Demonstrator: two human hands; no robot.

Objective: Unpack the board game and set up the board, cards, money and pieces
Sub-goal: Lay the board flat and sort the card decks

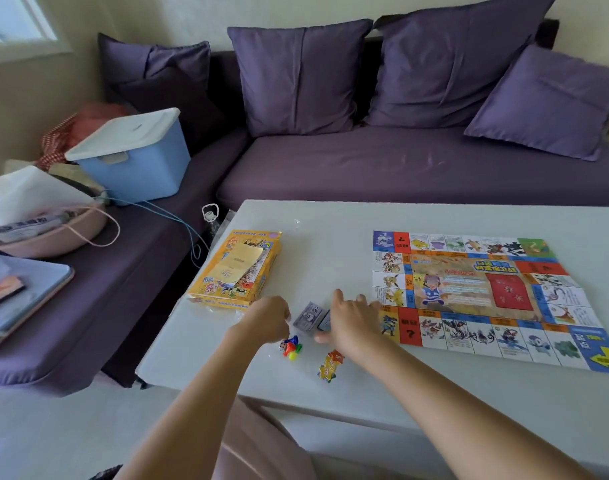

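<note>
Near the white table's (330,237) front-left edge, small bright plastic pawns (292,347) sit under the curled left hand (268,320) (grip unclear); just beyond, the spread right hand (351,322) rests beside the thin grey paper-money stack (307,317), which is probably light and slippery, so pinch its long edges.

Soft daylight enters from the window (15,19) at far left, overexposed. The white table (330,244) shows faint glare and weak shadows. Wide-angle bending curves the edges; detail is slightly soft throughout.
</note>
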